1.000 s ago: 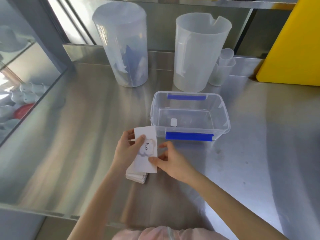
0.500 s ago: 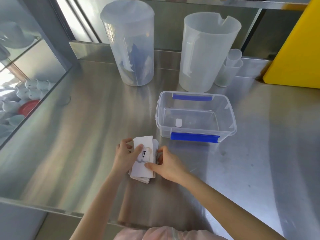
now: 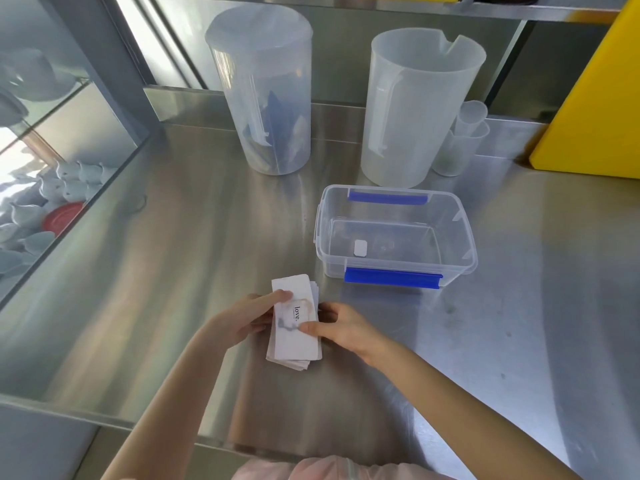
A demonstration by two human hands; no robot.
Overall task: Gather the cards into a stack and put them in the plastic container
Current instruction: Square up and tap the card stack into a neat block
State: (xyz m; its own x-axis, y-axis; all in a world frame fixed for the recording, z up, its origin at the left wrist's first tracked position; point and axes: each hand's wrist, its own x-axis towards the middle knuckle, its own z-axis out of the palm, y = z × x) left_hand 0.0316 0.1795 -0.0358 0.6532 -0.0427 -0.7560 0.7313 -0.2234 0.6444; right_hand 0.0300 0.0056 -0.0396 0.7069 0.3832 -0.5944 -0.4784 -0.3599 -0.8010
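Steel counter (image 3: pixel 145 271): both hands, left hand (image 3: pixel 242 318) and right hand (image 3: pixel 341 329), clasp the card stack (image 3: pixel 294 327) (top reads "love.") near its front edge, beside the plastic container (image 3: pixel 394 237).

Left hand (image 3: pixel 242 318) and right hand (image 3: pixel 341 327) curled, thumbs pressing inward.

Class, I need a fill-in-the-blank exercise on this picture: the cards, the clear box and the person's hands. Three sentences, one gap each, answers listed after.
1. The top card of the stack of cards shows the printed word ____.
2. The latches of the plastic container are coloured ____.
3. The left hand and the right hand hold the stack from both sides, and the container has no ____ on it.

Missing words: love; blue; lid
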